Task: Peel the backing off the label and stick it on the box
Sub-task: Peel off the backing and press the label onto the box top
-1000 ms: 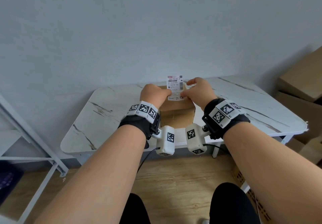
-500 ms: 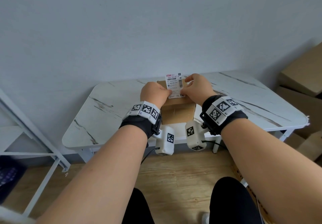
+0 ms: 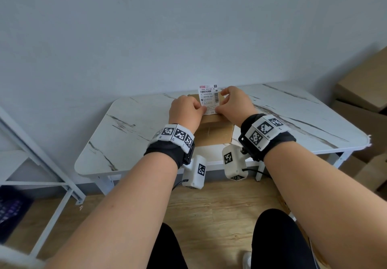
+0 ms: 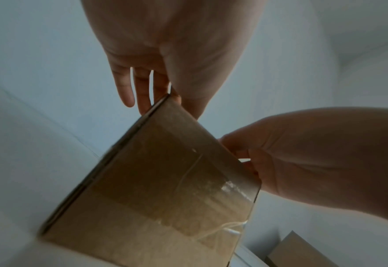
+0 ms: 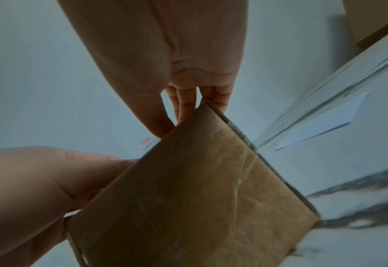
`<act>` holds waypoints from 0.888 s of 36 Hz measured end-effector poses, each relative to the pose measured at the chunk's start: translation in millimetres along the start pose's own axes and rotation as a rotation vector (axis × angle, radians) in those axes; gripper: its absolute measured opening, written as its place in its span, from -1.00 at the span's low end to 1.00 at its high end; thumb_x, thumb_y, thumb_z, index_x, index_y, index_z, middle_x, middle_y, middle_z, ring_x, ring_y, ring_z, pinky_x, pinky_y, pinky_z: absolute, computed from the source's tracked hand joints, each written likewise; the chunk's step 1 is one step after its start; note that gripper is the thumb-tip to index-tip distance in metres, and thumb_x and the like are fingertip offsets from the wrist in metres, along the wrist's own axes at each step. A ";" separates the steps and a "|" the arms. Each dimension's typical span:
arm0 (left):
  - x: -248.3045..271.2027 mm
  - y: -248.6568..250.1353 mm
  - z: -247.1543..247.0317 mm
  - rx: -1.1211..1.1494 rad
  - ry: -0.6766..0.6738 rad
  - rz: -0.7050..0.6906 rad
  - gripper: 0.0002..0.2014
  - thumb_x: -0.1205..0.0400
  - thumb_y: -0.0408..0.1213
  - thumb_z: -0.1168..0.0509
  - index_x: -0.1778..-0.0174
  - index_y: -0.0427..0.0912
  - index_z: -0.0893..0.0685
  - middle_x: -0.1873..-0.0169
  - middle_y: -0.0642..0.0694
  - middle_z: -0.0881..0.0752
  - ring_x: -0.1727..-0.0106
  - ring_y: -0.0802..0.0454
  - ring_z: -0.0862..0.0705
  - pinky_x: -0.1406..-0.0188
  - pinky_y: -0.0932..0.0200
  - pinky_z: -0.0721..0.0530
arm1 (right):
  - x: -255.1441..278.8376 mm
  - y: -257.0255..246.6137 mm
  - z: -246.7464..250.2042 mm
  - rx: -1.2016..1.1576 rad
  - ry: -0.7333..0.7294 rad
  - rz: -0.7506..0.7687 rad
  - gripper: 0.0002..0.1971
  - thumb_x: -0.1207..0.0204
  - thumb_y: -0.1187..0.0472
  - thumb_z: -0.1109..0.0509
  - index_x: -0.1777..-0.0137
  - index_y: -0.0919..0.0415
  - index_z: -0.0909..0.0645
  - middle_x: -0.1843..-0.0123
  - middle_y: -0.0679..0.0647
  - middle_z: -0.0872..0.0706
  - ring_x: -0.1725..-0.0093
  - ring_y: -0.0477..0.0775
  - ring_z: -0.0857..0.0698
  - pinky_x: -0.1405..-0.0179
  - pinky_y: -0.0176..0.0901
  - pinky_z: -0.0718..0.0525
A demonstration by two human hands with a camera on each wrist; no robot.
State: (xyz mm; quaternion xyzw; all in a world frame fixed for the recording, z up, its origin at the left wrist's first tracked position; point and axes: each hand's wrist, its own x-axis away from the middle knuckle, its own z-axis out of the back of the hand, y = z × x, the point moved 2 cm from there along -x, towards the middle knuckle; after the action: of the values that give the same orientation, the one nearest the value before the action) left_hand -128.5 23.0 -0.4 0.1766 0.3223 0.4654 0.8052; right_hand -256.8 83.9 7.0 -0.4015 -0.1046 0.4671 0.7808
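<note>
The label is pinched at its near corners, one by the left hand, the other by the right hand, so that it is kept taut and square. Its near edge is laid against the top of the box, while the far end is left raised past the box's far edge, probably so it can be smoothed down without bubbles. The box is seen standing mid-table, toward the far edge of the table. From the wrist views, the other fingers are seen extended loosely. Whether the backing is fully off cannot be told.
</note>
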 end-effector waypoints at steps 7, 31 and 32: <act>4.3 0.4 -2.7 0.010 0.040 -0.029 -0.81 -0.57 -0.13 -0.41 0.13 -0.19 -0.74 -0.03 -0.18 -0.66 -0.07 -0.15 -0.65 -0.06 0.09 -0.59 | 2.7 0.8 -0.6 -0.008 0.010 0.014 -0.50 -0.43 0.34 -0.42 -0.39 0.20 -0.46 0.05 0.04 -0.63 0.06 0.07 -0.64 0.16 -0.15 -0.51; -0.1 -1.4 -9.7 -0.295 -0.021 -0.345 -0.70 -0.72 -0.21 -0.12 -0.17 -0.01 -0.76 -0.21 0.04 -0.76 -0.32 -0.10 -0.54 -0.24 0.00 -0.46 | 4.4 2.2 0.4 0.011 -0.031 0.059 -0.75 -0.48 0.34 -0.35 -0.05 0.23 -0.82 -0.07 0.13 -0.82 0.10 -0.03 -0.62 0.31 -0.33 -0.50; -0.6 -2.5 -10.3 -0.299 -0.035 -0.338 -0.69 -0.73 -0.21 -0.09 -0.19 -0.02 -0.74 -0.22 0.04 -0.75 -0.33 -0.11 -0.54 -0.25 -0.01 -0.46 | 4.5 1.9 -0.1 0.012 -0.038 0.055 -0.74 -0.48 0.34 -0.34 -0.08 0.22 -0.81 -0.09 0.13 -0.82 0.09 -0.02 -0.63 0.30 -0.34 -0.51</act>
State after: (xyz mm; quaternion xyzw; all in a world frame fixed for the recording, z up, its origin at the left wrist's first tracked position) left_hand -134.3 21.0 -9.2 0.0068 0.2608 0.3634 0.8944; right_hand -255.5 87.9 4.6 -0.3905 -0.1056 0.4967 0.7679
